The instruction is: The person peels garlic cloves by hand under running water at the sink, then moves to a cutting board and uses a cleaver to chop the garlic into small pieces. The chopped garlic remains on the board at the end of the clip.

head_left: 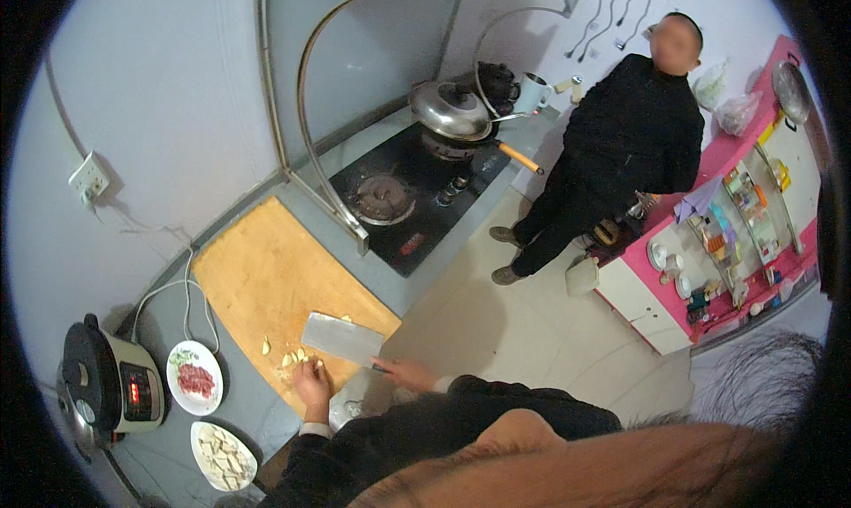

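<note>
My right hand (409, 374) is wrapped round the dark handle of a cleaver (342, 338). Its wide blade lies low over the near end of a wooden cutting board (270, 260). Beside the blade, my left hand (311, 384) has its fingers drawn together at the board, with a pale garlic clove (320, 363) at the tips. Several peeled garlic cloves (291, 358) lie just past those fingers, and a single clove (266, 345) sits farther left. A small bit of garlic shows beyond the blade's far edge.
Left of the board stand a plate of sliced red meat (195, 379), a dish of pale strips (223, 457) and an electric cooker (111, 379). A gas stove (417, 198) with a lidded pan (450, 111) is beyond. Another person (634, 127) stands near a pink-edged cabinet (656, 304).
</note>
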`<state>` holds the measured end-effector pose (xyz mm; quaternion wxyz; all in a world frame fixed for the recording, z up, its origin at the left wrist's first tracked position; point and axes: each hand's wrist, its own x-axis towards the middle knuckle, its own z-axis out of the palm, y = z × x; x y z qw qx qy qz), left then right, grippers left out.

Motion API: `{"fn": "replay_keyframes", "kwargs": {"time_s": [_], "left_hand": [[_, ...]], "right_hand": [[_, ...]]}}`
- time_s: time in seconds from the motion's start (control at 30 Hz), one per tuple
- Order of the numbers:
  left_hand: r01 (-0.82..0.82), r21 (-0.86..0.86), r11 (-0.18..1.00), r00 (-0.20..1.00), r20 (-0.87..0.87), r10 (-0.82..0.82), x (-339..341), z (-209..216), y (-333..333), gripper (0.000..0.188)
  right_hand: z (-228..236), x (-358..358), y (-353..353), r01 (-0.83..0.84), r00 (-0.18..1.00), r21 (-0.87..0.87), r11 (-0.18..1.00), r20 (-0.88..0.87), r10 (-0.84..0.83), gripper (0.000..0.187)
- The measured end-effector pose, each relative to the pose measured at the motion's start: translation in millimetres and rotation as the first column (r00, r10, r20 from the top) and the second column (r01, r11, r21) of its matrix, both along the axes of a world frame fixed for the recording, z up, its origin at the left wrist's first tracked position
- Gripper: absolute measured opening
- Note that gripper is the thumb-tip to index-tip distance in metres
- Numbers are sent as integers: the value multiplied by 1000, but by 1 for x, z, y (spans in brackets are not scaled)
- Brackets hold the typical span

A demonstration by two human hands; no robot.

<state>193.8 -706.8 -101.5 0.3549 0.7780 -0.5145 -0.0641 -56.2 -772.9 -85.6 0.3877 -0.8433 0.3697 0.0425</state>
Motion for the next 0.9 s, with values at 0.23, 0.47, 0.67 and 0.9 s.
{"fn": "replay_keyframes", "kwargs": {"time_s": [0.23, 0.47, 0.67, 0.9], "left_hand": [[8, 13, 1000, 998, 58, -8, 1, -2, 1, 17], [9, 12, 1000, 1000, -10, -8, 3, -5, 3, 17], [29, 6, 1000, 989, 148, -29, -9, 2, 0, 14], [32, -139, 990, 993, 114, -16, -27, 6, -20, 11]], "right_hand": [[-15, 4, 1, 42, 992, -15, 999, 123, -40, 54], [-17, -1, 6, 68, 972, -5, 998, 226, -66, 63], [-1, 7, 2, 137, 990, 138, 981, -48, -132, 51], [6, 11, 1, 241, 897, 40, 970, 373, -238, 47]]}}
